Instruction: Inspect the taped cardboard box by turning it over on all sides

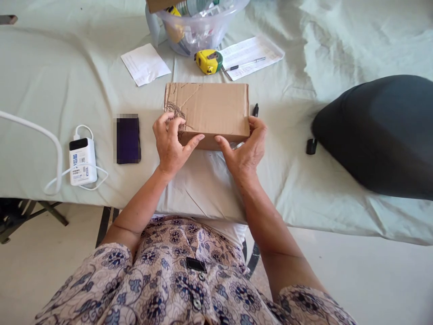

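A brown cardboard box (216,106) lies in front of me on the cloth-covered table, with dark scribbled lines at its left end. My left hand (174,144) grips the box's near left corner, fingers bent over the drawn lines and thumb along the front edge. Around the near right corner, my right hand (245,146) is closed, its thumb on the front face and its fingers along the right side. Just beyond those fingers lies a black marker (256,110), partly hidden by the box and hand.
A yellow tape measure (207,62), a paper with a pen (245,63) and a filled clear basket (203,34) are behind the box. Left lie a white card (145,64), a dark phone-like slab (128,139) and a cabled power bank (83,161). A large black object (379,135) stands right.
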A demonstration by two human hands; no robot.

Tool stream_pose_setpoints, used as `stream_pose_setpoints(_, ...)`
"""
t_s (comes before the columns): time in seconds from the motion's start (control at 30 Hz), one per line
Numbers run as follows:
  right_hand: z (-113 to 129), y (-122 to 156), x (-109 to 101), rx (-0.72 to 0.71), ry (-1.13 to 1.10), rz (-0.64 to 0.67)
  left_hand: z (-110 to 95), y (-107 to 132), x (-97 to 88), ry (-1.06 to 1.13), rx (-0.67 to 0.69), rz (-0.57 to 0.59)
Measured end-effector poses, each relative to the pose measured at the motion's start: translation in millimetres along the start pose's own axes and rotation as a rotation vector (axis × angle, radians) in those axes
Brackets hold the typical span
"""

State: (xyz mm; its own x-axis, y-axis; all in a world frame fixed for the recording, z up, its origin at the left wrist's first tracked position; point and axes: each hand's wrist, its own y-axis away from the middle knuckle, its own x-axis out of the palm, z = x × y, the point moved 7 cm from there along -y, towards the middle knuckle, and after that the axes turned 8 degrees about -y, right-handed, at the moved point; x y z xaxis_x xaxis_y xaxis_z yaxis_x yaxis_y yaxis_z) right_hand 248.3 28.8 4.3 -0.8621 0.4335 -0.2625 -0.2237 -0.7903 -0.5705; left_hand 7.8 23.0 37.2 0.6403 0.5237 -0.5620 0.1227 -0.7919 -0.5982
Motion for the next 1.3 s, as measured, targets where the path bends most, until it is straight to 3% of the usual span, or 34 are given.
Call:
stream_pose_setpoints(0.3, 15, -4, -6, -0.045, -0.075, -0.002, 5, -2, -5.7, 0.036, 0.007, -0.036)
stream_pose_setpoints(0.5, 36, 0, 6, -0.181, -0.152, 0.141, 12, -5, 4.0, 0.14, -0.029, -0.03)
stream_pose_setpoints(0.67, 57, 13, 21, -0.288, -0.271, 0.292, -8, 2, 13.9, 0.104, 0.115, 0.084)
stream_pose_setpoints(0.8, 59, 12, 19, -0.257, -0.29, 0.205, -21, 7, 14.9, 0.029, 0.189, 0.154)
stream_pose_setpoints(1.07, 26, -9, 2, -0.064, -0.19, 0.017, -28, 9, 12.9, -0.038, 0.223, 0.141)
stream_pose_setpoints(1.3, -3, -23, -20, -0.014, -0.125, -0.105, -38, 11, 6.9, -0.034, 0.419, 0.011)
